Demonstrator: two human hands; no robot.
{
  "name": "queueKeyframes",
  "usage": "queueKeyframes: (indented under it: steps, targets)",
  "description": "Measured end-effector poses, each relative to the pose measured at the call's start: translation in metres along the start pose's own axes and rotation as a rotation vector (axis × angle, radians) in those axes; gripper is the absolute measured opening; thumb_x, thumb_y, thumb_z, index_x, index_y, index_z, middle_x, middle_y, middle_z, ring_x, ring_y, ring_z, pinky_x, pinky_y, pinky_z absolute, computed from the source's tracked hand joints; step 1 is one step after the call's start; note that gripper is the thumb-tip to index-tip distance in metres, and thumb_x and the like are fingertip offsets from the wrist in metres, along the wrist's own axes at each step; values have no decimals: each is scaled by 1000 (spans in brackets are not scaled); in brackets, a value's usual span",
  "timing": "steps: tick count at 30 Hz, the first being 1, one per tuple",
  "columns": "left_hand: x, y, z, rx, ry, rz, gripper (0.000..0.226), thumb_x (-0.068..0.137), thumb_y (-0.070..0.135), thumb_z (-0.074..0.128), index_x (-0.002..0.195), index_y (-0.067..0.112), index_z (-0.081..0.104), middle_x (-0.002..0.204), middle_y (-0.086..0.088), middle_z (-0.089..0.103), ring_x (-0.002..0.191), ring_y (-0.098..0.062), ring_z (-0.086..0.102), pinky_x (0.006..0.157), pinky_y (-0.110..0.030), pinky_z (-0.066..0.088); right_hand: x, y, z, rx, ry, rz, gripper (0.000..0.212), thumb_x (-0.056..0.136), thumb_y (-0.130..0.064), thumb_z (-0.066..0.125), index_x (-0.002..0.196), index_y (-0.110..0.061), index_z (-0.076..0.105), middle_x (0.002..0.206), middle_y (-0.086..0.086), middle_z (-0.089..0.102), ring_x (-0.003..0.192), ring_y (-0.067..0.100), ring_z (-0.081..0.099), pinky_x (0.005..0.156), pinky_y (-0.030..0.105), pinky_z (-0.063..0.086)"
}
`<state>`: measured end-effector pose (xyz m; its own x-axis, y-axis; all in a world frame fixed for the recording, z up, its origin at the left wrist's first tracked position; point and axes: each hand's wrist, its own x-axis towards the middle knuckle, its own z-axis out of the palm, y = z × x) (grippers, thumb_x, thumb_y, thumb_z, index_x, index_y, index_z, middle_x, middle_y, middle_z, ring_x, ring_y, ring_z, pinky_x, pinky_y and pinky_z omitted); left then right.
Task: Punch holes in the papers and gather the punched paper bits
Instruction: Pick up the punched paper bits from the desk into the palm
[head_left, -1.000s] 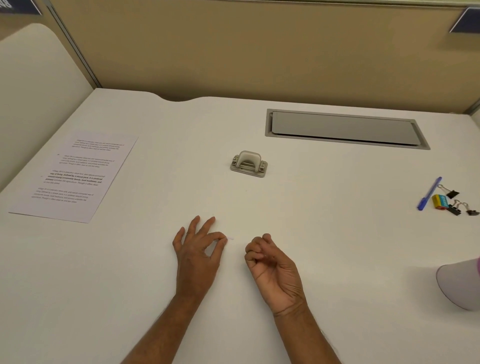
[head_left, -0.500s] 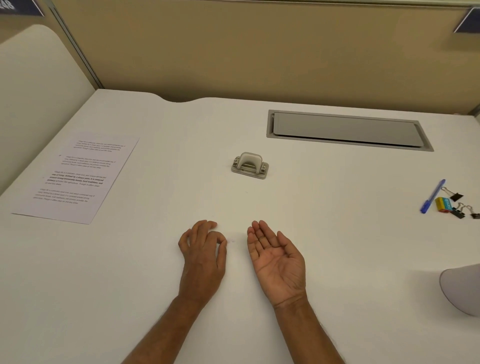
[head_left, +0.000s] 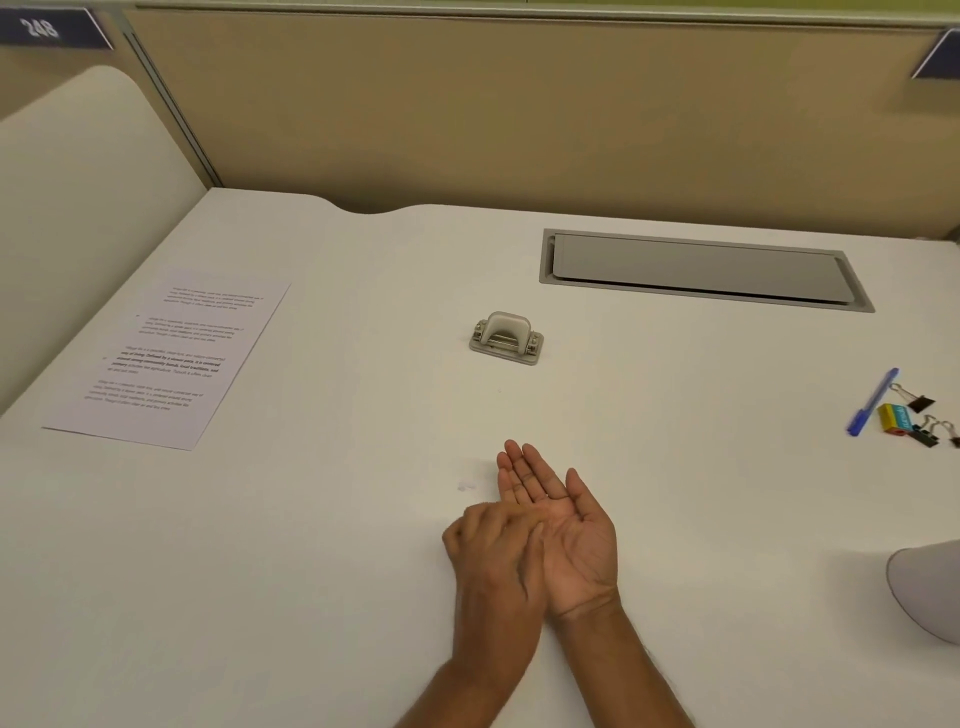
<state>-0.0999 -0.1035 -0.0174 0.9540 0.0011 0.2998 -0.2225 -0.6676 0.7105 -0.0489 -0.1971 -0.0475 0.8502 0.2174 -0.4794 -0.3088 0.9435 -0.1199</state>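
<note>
We see the right hand (head_left: 563, 540) lying on the white table (head_left: 311, 545) with its palm up. Its fingers (head_left: 524, 467) are straight and close together, and the thumb sticks out to the side. We cannot tell if any paper bits lie in the palm; they would be too small to see.

The left hand (head_left: 493, 566) is back up and blurry. Its bent fingers (head_left: 514, 519) reach over the edge of the right palm and touch it. We cannot tell if they pinch a bit between them.

One tiny pale paper bit (head_left: 466, 487) lies on the table just left of the right fingers, near both hands but not touching them. The small grey metal hole punch (head_left: 506, 339) stands further back, well apart from the hands. The white printed paper sheet (head_left: 166, 358) lies flat far to the left.

Half a second ago the left hand was on the table beside the tiny bit, with its fingers curled down, and there was a gap between the two hands. Now it has come over onto the right palm. The right hand was already open then, and it has stayed where it was. A second ago its fingers were curled in. The punch, the sheet and the bit on the table have not moved.
</note>
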Motion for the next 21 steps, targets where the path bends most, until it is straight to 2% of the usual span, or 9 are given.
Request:
queueKeyframes:
  steps: [2, 5, 8, 15, 21]
  targets:
    - [3, -9, -6, -9, 72, -37, 16, 94, 19, 61, 105, 24, 70, 104, 14, 65, 103, -6, 54, 93, -24, 36, 0, -1, 0, 29, -8, -6, 52, 104, -29, 38, 134, 10, 54, 147, 26, 49, 138, 38, 46, 119, 46, 30]
    - [12, -30, -19, -14, 172, -212, 19, 90, 13, 69, 106, 22, 70, 100, 13, 67, 100, -10, 58, 90, -32, 44, -2, -2, -1, 55, -22, -21, 52, 102, -28, 41, 133, 11, 55, 146, 27, 50, 136, 40, 48, 117, 47, 32]
    - [22, -48, -27, -31, 163, -346, 24, 86, 13, 74, 109, 18, 71, 95, 10, 66, 98, -14, 57, 94, -37, 44, -5, -4, -4, 60, -28, -31, 52, 102, -30, 42, 132, 11, 56, 145, 27, 50, 135, 40, 49, 117, 47, 33]
    - [32, -56, -21, -6, 129, -365, 16, 84, 24, 76, 100, 24, 76, 92, 15, 62, 97, -7, 52, 92, -23, 31, -8, -7, -6, 53, -21, -36, 53, 103, -31, 43, 131, 11, 56, 145, 27, 51, 134, 40, 50, 116, 47, 34]
    - [36, -56, -18, 40, 139, -349, 6, 83, 19, 78, 87, 23, 76, 85, 13, 63, 91, -11, 52, 90, -30, 36, -8, -6, -6, 38, -20, -35, 53, 102, -31, 43, 131, 11, 56, 144, 27, 51, 133, 40, 51, 116, 46, 34]
